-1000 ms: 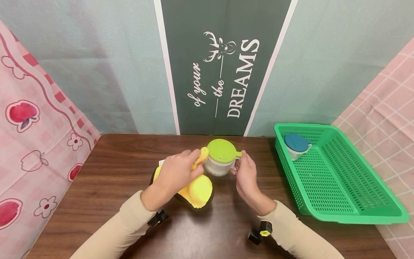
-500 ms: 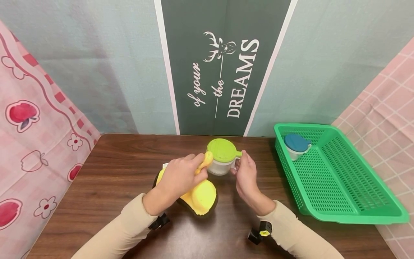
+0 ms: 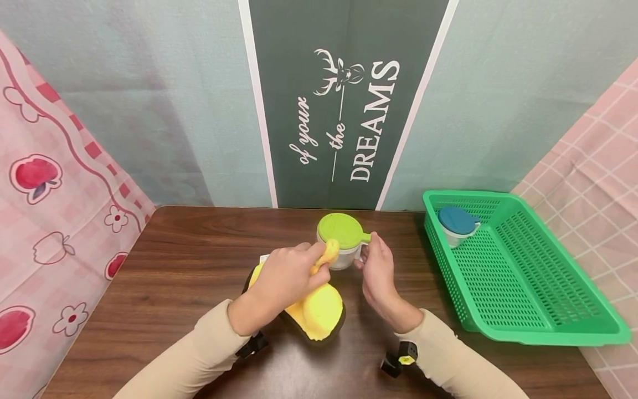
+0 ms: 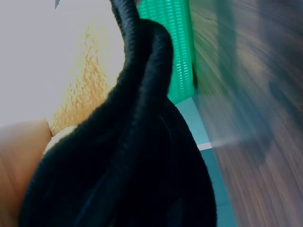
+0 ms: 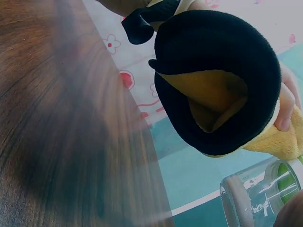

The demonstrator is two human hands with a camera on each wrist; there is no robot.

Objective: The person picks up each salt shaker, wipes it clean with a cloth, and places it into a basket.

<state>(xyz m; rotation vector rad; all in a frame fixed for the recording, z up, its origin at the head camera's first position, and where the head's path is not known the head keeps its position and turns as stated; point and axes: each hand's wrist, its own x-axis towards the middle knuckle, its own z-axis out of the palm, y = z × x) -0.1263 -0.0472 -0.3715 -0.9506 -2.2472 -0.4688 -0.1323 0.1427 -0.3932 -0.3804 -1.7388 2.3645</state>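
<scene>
My left hand grips a thick yellow cloth with a dark backing. A twisted end of it sticks out past the thumb and overlaps the front of a clear seasoning jar with a lime-green lid. At the jar's right side, my right hand pinches the handle. Seen from the right wrist, the hanging cloth curls into a dark-edged loop, yellow inside, close to the glass jar. Dark cloth fills much of the left wrist view.
On the right stands a green perforated basket, holding a similar jar with a blue lid in its far left corner. The brown wooden table meets a printed curtain behind and pink cloth walls at both sides.
My left hand and the cloth have slid right and slightly nearer to me, and the twisted end has moved across the jar's front. The right hand and jar have hardly moved.
</scene>
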